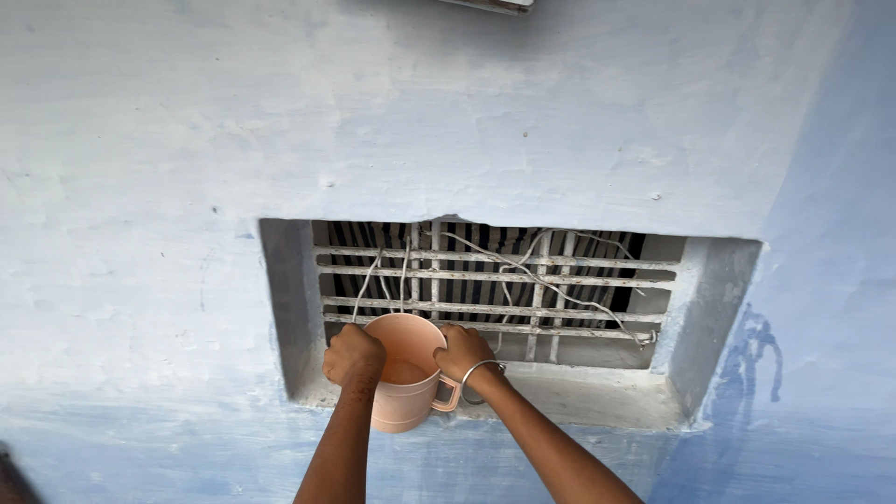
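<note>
I am gripping the peach plastic mug [403,373] by its rim, my left hand [354,356] closed on one side and my right hand [464,352] on the other, holding it against the vent grille [495,289] above the ledge [569,392]. Tipped, it could spill or snag the loose wires [541,280]. No labels or signs are showing.

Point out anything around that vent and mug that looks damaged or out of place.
Loose whitish cords straggle untidily across the vent grille, whose bars look grimy. Dark blue paint streaks the wall right of the opening. The pink mug, gripped by both hands, looks intact.
</note>
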